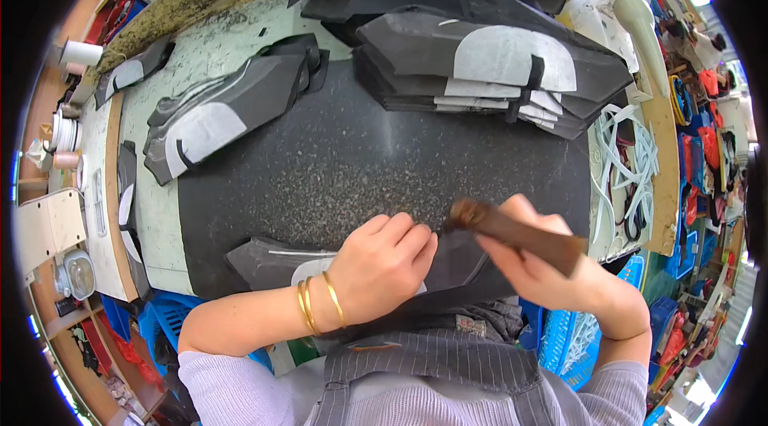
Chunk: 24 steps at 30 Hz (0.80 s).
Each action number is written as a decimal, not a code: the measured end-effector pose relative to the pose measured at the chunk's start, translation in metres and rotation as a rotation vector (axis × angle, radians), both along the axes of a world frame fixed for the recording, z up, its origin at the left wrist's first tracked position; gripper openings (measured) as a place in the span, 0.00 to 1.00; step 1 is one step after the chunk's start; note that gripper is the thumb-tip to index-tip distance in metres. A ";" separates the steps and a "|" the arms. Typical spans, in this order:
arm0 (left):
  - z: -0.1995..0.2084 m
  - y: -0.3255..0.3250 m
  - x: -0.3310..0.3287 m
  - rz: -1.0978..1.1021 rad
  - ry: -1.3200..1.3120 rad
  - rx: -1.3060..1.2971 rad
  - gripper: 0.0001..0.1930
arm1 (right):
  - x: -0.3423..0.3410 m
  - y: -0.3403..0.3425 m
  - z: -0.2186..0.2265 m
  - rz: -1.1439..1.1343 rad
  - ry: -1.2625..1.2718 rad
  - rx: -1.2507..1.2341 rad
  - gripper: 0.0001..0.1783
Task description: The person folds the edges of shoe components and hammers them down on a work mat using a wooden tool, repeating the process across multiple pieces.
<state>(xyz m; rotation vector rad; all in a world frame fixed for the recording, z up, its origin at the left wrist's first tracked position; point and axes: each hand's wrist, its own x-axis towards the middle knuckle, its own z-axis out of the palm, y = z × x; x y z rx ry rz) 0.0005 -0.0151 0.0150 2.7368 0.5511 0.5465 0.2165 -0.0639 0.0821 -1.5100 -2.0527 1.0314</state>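
A dark grey cut panel [268, 263] with a pale patch lies on the black mat [232, 186] right in front of me. My left hand [387, 266], with gold bangles on its wrist, rests over this panel. Its fingers are curled and pinched together, and what they hold is hidden. My right hand [534, 262] grips a brown hammer [524, 234], slightly blurred, above the panel's right part. The hammer's worn, rounded end points left, close to my left fingertips. Pale specks cover the middle of the mat.
A stack of similar panels [416, 50] with pale patches and black straps stands at the far side. A smaller pile [256, 98] lies at the left. Pale blue strips [628, 162] are heaped at the right edge. Blue baskets [572, 338] stand below the table.
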 end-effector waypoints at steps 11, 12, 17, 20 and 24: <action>0.004 0.006 -0.013 0.090 -0.024 -0.356 0.11 | -0.018 -0.009 0.005 0.072 0.046 0.100 0.14; -0.003 0.008 -0.011 0.048 -0.039 -0.408 0.11 | -0.018 -0.014 -0.009 0.125 -0.094 0.005 0.17; -0.002 0.009 0.016 0.093 -0.194 -0.315 0.10 | 0.002 -0.006 0.004 -0.143 0.002 0.089 0.09; 0.001 0.018 0.015 0.140 -0.049 -0.384 0.07 | 0.009 -0.022 -0.024 -0.085 -0.114 -0.010 0.08; -0.001 0.029 -0.007 0.045 -0.041 -0.528 0.09 | 0.009 -0.006 -0.013 -0.056 -0.080 0.107 0.12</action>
